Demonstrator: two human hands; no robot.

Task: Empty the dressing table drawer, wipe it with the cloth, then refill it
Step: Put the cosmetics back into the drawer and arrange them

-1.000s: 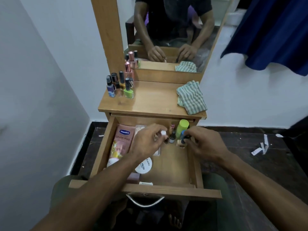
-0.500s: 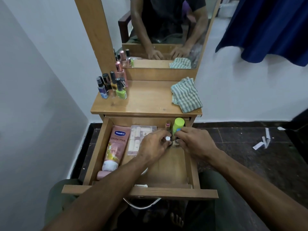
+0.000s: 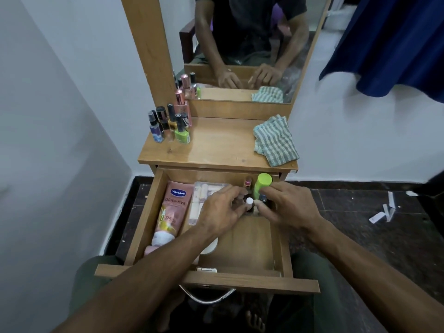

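The wooden drawer [image 3: 281, 246] stands pulled out under the dressing table top [image 3: 216, 150]. Both hands reach into its far right corner. My left hand [image 3: 221, 212] pinches a small bottle with a white cap [image 3: 249, 201]. My right hand [image 3: 288, 207] is closed on a small dark-capped bottle [image 3: 263, 198] beside a green-capped bottle [image 3: 263, 182]. A pink Vaseline tube [image 3: 171, 210] and a clear box [image 3: 204, 195] lie at the drawer's left. A striped green cloth [image 3: 275, 140] lies on the top's right side.
Several nail polish and small bottles [image 3: 171, 126] stand at the top's left rear, below the mirror [image 3: 240, 44]. A white round lid [image 3: 210, 247] shows under my left forearm. Paper scraps [image 3: 384, 211] lie on the dark floor at right. A blue cloth [image 3: 396, 44] hangs upper right.
My hands have drawn together at the drawer's far right corner around the small bottles. The camera view has shifted slightly downward.
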